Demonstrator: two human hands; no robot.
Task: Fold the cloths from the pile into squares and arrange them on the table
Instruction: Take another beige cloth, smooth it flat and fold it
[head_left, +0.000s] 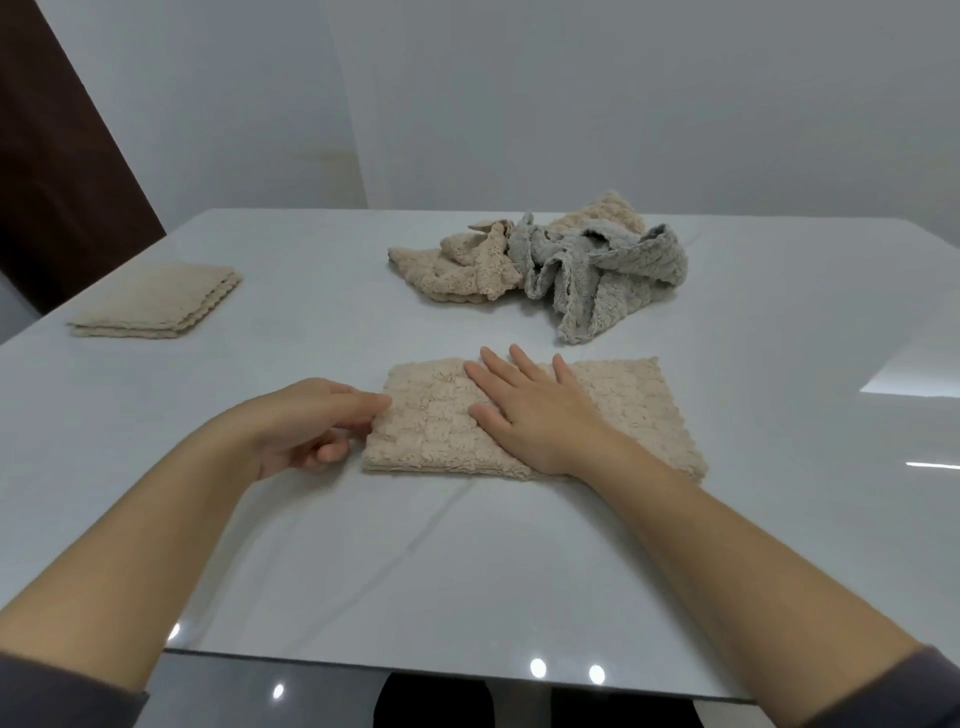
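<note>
The beige cloth (623, 410) lies on the table (415, 561) just in front of the person, folded into a wide rectangle and not yet a square. The right hand (535, 421) rests flat on its middle with fingers spread and straight; the left hand (306, 426) has its fingers curled at the cloth's left edge and seems to pinch it.

The likely trouble is in the next fold. If the left edge is lifted while the flat hand presses too lightly, the layers underneath may slide on the slick tabletop and the corners will not meet. The plush fabric is thick, so a fold may spring open or bulge rather than hold a crease.

The cloth is soft and nubby, with a ribbed, waffle-like pile and a scalloped edge. Beyond it sits the pile (550, 265) — crumpled beige and grey cloths of the same fluffy weave, tangled together. Well apart on the left lies a folded stack (156, 301), square and neat. The table is white, glossy and faintly veined — hard and smooth.
</note>
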